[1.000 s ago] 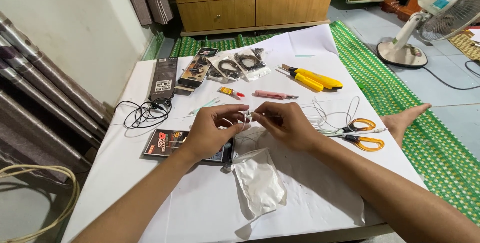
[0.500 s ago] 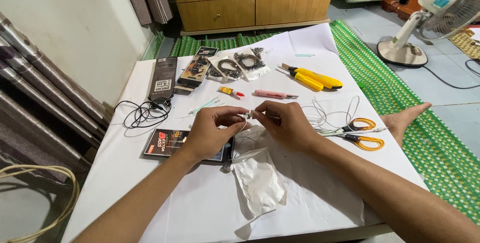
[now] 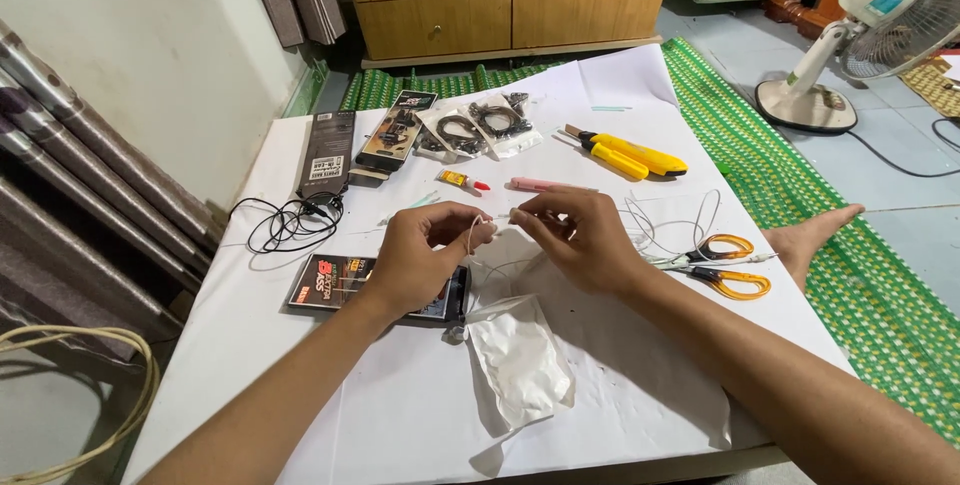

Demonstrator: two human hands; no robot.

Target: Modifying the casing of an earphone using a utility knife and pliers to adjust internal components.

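My left hand point(image 3: 425, 250) and my right hand point(image 3: 572, 237) meet above the middle of the white low table point(image 3: 400, 415). Both pinch a thin white wire point(image 3: 474, 232) between their fingertips, and the wire loops down between the hands. More of the white wire point(image 3: 668, 223) curls to the right of my right hand. Under my left hand lies a dark flat package point(image 3: 340, 280). A clear plastic bag point(image 3: 518, 358) lies on the table just below the hands.
Orange-handled scissors point(image 3: 728, 263) lie right of the hands. Farther back are yellow pliers point(image 3: 625, 154), a pink pen-like tool point(image 3: 545, 185), a small glue tube point(image 3: 463, 181), several packets of parts point(image 3: 470, 130) and a black cable point(image 3: 290, 222). A fan point(image 3: 865, 20) stands on the floor; a bare foot point(image 3: 810, 238) rests beside the table.
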